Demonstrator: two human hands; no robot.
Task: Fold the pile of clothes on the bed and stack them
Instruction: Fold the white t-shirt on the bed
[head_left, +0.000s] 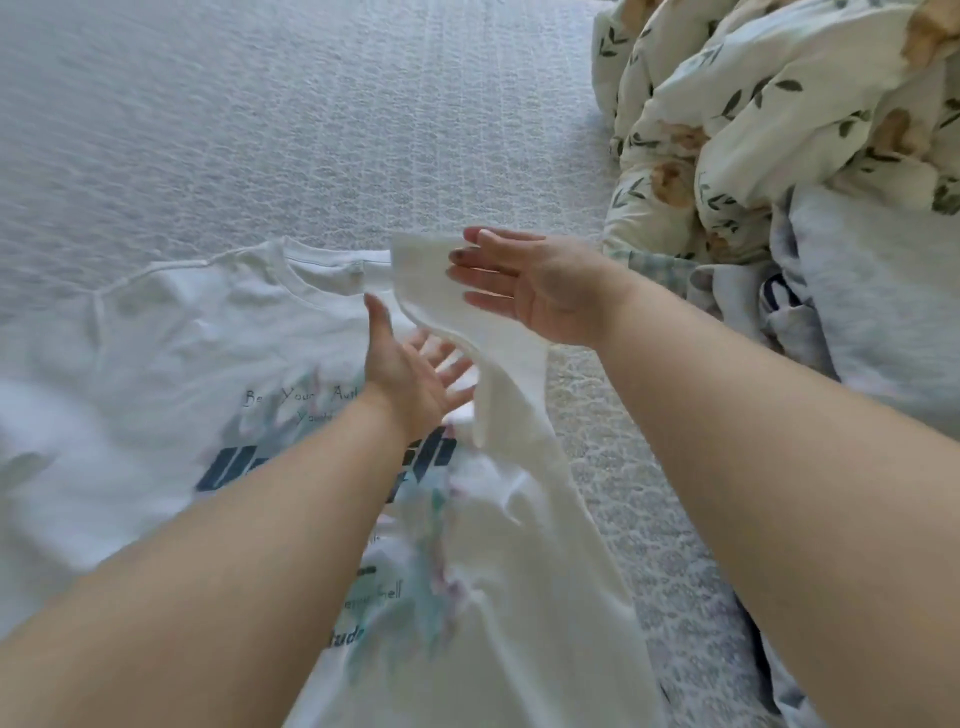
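Note:
A white T-shirt (171, 364) with dark blue lettering and pale flower print lies face up on the bed, collar toward the far side. Its right sleeve (457, 312) is lifted off the bed and flipped inward. My right hand (524, 291) is palm-up with straight fingers against that sleeve, thumb on top. My left hand (410, 369) is flat and open beneath the raised sleeve, fingers spread over the shirt's chest. Both forearms reach in from the bottom of the view.
The bed has a white textured cover (260, 114). A crumpled floral duvet (789, 114) fills the upper right. Below it lies a heap of grey and pale clothes (857, 291), one with dark lettering.

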